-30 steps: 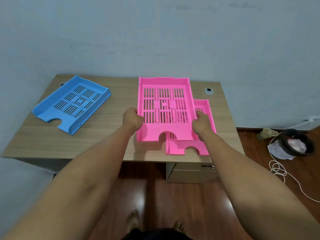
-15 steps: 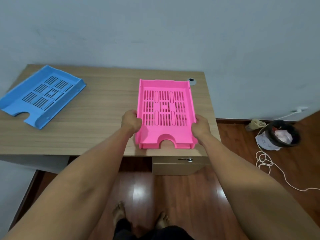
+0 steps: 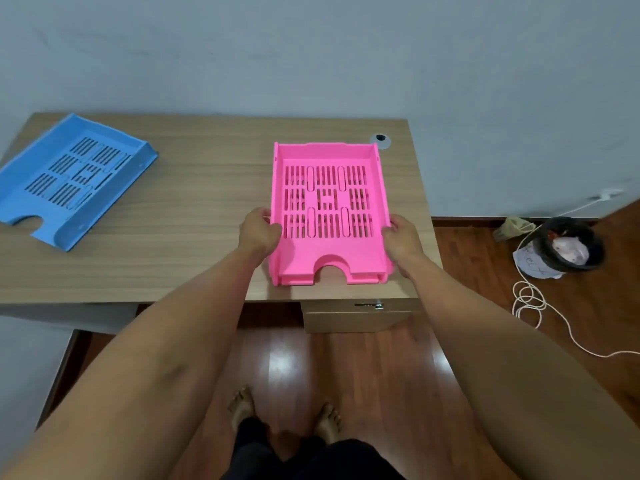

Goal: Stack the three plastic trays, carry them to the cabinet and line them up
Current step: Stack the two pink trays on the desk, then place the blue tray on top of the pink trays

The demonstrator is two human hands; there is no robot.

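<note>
The left hand point(image 3: 259, 231) grips the left wall of the upper pink slotted plastic tray point(image 3: 329, 206), fingers curled over its rim, and the right hand point(image 3: 401, 237) is closed the same way on the right wall. Between the two hands this tray sits nested on a second pink plastic tray point(image 3: 363, 278), of which only the front edge shows beneath it, just nearer the person than the hands. Both pink trays rest on the light wooden desk point(image 3: 207, 188), close to its front right corner, with their notched ends toward the person.

Far to the left of the left hand, well apart from the pink pair, a blue slotted plastic tray point(image 3: 69, 178) lies at an angle near the desk's left end. Beyond the right hand, a round grey cable port point(image 3: 380, 140) sits by the desk's back edge. To the right of the right hand, on the wooden floor point(image 3: 363, 368), stand a black waste bin point(image 3: 571, 244) and a loose white cable point(image 3: 530, 299).
</note>
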